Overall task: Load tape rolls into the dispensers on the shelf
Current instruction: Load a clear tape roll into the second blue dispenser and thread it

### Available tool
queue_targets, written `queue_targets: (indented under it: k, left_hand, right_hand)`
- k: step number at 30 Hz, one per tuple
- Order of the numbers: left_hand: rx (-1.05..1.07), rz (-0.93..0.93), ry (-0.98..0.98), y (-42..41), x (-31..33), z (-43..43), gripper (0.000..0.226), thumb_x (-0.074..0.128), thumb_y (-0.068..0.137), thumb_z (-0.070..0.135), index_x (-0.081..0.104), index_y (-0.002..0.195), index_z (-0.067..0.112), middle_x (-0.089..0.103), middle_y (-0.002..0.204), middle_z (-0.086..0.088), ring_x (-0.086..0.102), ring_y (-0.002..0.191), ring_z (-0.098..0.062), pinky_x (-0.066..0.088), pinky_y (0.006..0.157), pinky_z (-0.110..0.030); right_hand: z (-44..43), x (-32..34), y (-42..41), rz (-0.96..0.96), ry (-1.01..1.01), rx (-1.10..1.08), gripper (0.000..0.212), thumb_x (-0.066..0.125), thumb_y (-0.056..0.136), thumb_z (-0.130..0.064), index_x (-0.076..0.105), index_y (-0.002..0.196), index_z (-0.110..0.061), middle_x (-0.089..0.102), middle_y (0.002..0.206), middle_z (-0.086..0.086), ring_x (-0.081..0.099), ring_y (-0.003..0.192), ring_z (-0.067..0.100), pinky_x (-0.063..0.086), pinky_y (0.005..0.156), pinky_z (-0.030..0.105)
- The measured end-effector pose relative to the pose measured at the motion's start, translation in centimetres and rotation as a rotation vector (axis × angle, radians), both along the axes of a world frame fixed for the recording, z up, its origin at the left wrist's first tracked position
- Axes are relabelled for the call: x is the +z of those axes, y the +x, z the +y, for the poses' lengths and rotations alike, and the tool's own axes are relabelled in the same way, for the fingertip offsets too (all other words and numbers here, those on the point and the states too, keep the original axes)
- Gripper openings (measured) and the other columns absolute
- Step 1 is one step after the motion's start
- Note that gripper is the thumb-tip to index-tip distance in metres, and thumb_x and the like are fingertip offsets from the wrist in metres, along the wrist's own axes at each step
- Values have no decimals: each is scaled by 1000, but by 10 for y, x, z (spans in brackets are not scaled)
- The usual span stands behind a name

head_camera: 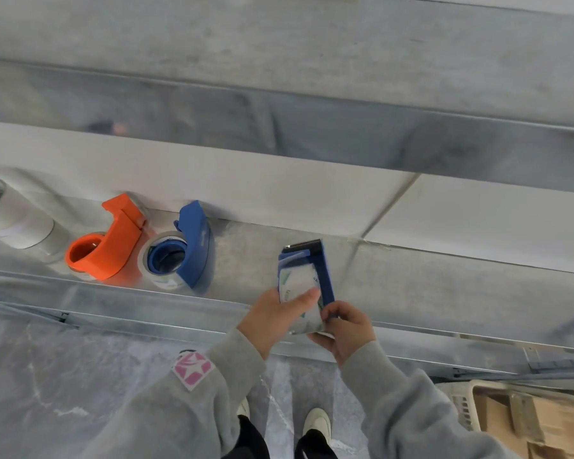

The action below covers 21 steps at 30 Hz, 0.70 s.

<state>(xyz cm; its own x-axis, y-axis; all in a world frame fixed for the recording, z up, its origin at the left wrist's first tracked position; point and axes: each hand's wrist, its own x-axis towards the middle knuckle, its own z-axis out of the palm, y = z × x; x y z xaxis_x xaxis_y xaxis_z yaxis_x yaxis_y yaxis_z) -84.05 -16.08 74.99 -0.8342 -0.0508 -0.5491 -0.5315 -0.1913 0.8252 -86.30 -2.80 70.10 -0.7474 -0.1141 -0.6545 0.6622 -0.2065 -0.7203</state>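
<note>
- Green and white printing was seen on the label of the tape roll (300,293), but the lettering was too blurred to be read.
- A pink and white star patch (193,369) was carried on the left grey sleeve (193,409); no words could be made out on it.
- The tape roll was held inside a blue dispenser (323,276), above the front edge of the metal shelf (252,260), with the toothed cutter of the dispenser turned away from the person.
- The left hand (272,319) was closed on the roll, its thumb laid across the label; the right hand (345,329) was clamped on the lower end of the dispenser.
- An orange dispenser (110,240) and a second blue dispenser (189,250), each with a roll in it, were stood side by side on the shelf, well to the left of the hands.
- A stack of white tape rolls (17,223) was lying further left, at the edge of the view.
- A pale plastic basket (461,402) with cardboard boxes (527,422) in it was seen low on the right, on the floor.
- White shoes (317,422) were visible below the hands.
</note>
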Motion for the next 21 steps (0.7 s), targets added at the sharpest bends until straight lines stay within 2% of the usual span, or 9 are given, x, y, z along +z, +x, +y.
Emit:
queue_targets:
  k: [3, 6, 10, 13, 15, 16, 18, 19, 21]
  left_hand:
    - [104, 15, 125, 4, 7, 2, 28, 66, 85, 25, 68, 103, 4, 74, 87, -16, 71, 79, -23, 58, 69, -32]
    - [132, 54, 213, 8, 16, -4, 33, 67, 79, 27, 66, 97, 0, 70, 74, -18, 68, 69, -27, 56, 66, -35]
    - [138, 107, 215, 14, 31, -6, 29, 69, 74, 32, 66, 81, 4, 66, 65, -16, 63, 64, -28, 54, 69, -39]
    - [135, 116, 232, 17, 47, -10, 24, 70, 76, 30, 68, 71, 7, 65, 60, -14, 61, 62, -28, 50, 71, -39]
    - [113, 112, 262, 20, 57, -13, 27, 63, 75, 32, 70, 59, 11, 62, 54, -9, 60, 53, -21, 49, 69, -36]
    - [87, 105, 278, 24, 62, -14, 28, 63, 76, 31, 69, 56, 12, 61, 52, -8, 59, 50, -19, 49, 68, -35]
    - [47, 90, 311, 34, 68, -12, 24, 69, 73, 25, 68, 55, 9, 60, 50, -8, 58, 47, -17, 52, 61, -32]
    - [26, 87, 320, 40, 69, -11, 23, 68, 70, 26, 67, 57, 8, 60, 50, -8, 59, 47, -17, 54, 57, -30]
    - [3, 101, 315, 48, 71, -10, 25, 72, 62, 31, 67, 60, 6, 62, 51, -10, 60, 49, -19, 54, 56, -28]
  right_hand:
    - [-7, 8, 9, 18, -91, 15, 34, 37, 79, 25, 53, 65, -1, 61, 77, 17, 61, 78, 33, 58, 69, 44]
    - [-10, 10, 15, 91, -83, 30, 32, 38, 79, 26, 50, 75, -3, 61, 86, 15, 62, 83, 33, 60, 66, 41]
    - [-6, 7, 12, 208, 47, 27, 39, 41, 77, 25, 36, 81, -13, 61, 95, 13, 63, 83, 39, 57, 54, 35]
    - [-6, 6, 7, 311, 121, 80, 41, 41, 73, 30, 37, 77, -11, 57, 87, 14, 59, 71, 28, 50, 47, 23]
    - [2, 3, -3, 404, 266, 26, 44, 48, 69, 33, 36, 69, -9, 50, 78, 10, 54, 72, 23, 49, 47, 16]
    - [9, 0, -11, 430, 335, -17, 44, 52, 68, 33, 36, 65, -9, 49, 74, 8, 55, 76, 25, 52, 50, 19]
    - [24, -4, -28, 430, 428, -63, 40, 55, 69, 27, 38, 62, -9, 52, 72, 7, 59, 85, 35, 59, 64, 44]
    - [30, -4, -37, 430, 476, -58, 37, 55, 71, 23, 40, 62, -9, 56, 74, 6, 60, 89, 39, 56, 73, 53]
    - [34, 2, -50, 483, 574, -13, 32, 56, 76, 14, 48, 63, -14, 64, 83, 3, 61, 93, 34, 54, 80, 46]
